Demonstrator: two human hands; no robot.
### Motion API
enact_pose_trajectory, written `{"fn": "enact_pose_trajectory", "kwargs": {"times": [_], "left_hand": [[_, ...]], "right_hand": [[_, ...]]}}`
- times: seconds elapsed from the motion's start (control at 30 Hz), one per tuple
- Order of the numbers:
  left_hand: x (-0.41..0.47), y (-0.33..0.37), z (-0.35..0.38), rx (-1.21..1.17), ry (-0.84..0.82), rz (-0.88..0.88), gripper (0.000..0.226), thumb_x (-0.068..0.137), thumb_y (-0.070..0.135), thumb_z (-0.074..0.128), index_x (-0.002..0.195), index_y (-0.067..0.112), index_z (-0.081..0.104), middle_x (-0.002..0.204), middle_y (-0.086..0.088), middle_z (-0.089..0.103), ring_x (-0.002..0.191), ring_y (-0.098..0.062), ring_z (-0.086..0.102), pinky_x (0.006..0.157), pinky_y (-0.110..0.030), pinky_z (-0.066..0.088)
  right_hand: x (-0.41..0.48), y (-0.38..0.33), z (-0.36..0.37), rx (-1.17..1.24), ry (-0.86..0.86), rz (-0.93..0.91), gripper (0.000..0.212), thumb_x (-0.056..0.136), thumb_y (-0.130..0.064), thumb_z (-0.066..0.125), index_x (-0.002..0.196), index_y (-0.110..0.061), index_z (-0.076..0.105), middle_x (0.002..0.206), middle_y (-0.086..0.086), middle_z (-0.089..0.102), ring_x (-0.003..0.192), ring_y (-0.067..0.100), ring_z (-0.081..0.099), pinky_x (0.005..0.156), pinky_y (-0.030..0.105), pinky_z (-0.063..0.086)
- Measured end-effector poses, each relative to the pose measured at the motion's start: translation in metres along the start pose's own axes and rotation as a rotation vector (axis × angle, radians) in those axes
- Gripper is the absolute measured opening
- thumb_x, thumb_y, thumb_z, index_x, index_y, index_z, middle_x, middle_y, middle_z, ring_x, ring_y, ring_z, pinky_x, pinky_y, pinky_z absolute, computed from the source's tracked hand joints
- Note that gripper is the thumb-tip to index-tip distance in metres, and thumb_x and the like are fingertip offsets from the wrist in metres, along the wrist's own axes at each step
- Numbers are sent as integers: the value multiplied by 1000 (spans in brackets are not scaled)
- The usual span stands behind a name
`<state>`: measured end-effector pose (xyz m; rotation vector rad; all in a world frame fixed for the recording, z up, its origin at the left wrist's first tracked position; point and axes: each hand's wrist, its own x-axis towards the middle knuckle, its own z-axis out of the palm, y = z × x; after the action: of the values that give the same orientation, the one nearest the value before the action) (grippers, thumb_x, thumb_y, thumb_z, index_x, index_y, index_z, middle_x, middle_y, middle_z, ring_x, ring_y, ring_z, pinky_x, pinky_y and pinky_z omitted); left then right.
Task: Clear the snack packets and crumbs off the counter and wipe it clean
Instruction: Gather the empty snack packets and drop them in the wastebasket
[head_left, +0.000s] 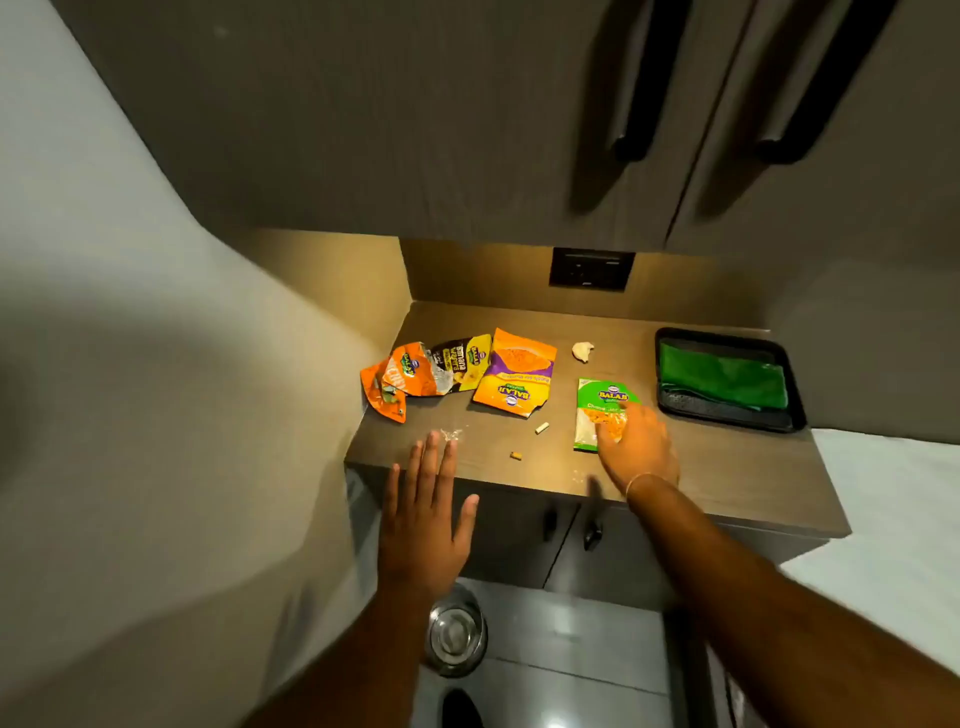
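Reaching over the counter (727, 467), the right hand (636, 447) lies fingers-down on the green packet (597, 410) — grip can't be told. Left hand (423, 525) is flat, fingers spread, by the front edge near clear wrapper bits (451, 434). Orange packet (517, 374), torn packets (415, 376) and crumbs (542, 428) sit further back; green cloth (724, 382) in a black tray (727, 410), right side.

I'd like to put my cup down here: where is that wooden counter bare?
Bare wood lies between the green snack packet under the right hand and the black tray holding a green cloth, and along the back wall below the dark socket plate. The left side is crowded: torn orange packet, black-yellow packet, orange-purple packet, crumbs near the left hand.
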<state>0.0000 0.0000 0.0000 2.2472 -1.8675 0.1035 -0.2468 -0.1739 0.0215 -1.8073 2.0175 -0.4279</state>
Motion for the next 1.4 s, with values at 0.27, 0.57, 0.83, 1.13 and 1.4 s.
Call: {"fn": "enact_pose_trajectory", "kwargs": {"times": [0.27, 0.57, 0.83, 1.13, 1.4], "left_hand": [[28, -59, 33, 47, -86, -201, 82, 103, 63, 20, 170, 17, 15, 179, -11, 8, 165, -32, 13, 131, -56, 22], [77, -36, 57, -5, -89, -3, 78, 106, 57, 33, 171, 18, 13, 180, -8, 6, 167, -26, 8, 132, -54, 17], [118, 4, 63, 19, -165, 81, 78, 107, 61, 20, 172, 21, 1, 180, -5, -6, 167, -23, -3, 135, -50, 6], [139, 28, 67, -9, -251, -16, 80, 105, 65, 10, 171, 23, -7, 180, -1, -9, 167, -21, -3, 134, -46, 3], [198, 49, 63, -263, -241, -487, 76, 102, 69, 39, 160, 20, 43, 161, -6, 51, 149, -27, 45, 120, -46, 34]], "right_hand": [[55, 9, 29, 9, -112, 444, 93, 89, -63, 73, 155, -9, 36, 159, 22, 42, 145, 41, 41, 114, 53, 41], [68, 18, 43, -20, -96, 552, 95, 75, -64, 84, 145, -12, 48, 148, 22, 50, 138, 40, 48, 112, 51, 40], [76, 21, 37, 163, -30, 527, 58, 81, -46, 83, 129, -19, 66, 138, 17, 62, 129, 40, 58, 112, 53, 44], [96, 12, 32, 573, 200, 493, 13, 101, -29, 66, 100, -17, 71, 102, 11, 75, 89, 28, 64, 71, 28, 41], [110, -16, 33, 706, 262, 315, 16, 99, -10, 67, 101, 4, 73, 90, 9, 66, 86, 21, 59, 68, 24, 39]]}}
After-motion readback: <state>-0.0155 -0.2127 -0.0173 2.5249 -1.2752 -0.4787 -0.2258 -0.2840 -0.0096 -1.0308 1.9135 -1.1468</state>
